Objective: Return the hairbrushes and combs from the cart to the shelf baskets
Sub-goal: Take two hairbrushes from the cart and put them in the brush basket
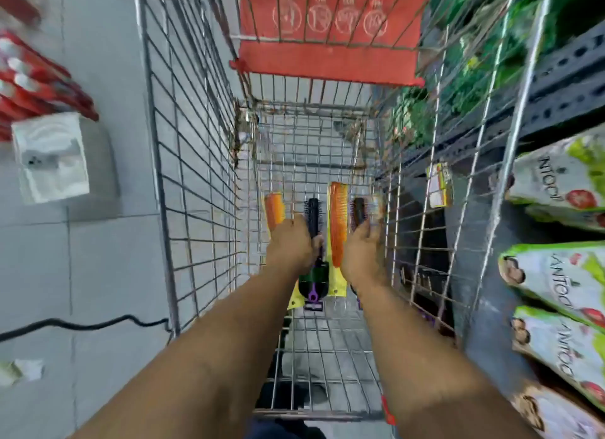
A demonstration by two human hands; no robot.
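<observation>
Both bare forearms reach down from the bottom of the view into a wire shopping cart (196, 163), and they go to its floor. The left hand (289, 244) is closed, seen from the back. Its fingers wrap the handle of a round black hairbrush (313, 217), and an orange comb (274, 210) stands out from the same fist on the left side, so it seems to hold both. The right hand (361, 253) is also curled, with the fingers bent around a second dark hairbrush (359, 209). I cannot tell how firm this grip is, because the back of the hand hides the fingers.

Between the two hands lies a long orange comb (338, 224) on a yellow card (337, 283), flat on the cart floor. Just below the left hand there is a black brush pack with a purple hanging loop (315, 283), which lies partly over the yellow card.

Further away, the red plastic child seat flap (327, 65) with white round symbols stands at the far end of the cart.

To the right of the cart is a dark metal shelf (563, 88), with white and green bags (556, 275) in a row and a small price tag (438, 185) on the shelf edge. To the left, the grey tiled floor (98, 242) carries a black cable (82, 324), a white box (50, 157) and red packs (36, 75), which are blurred.
</observation>
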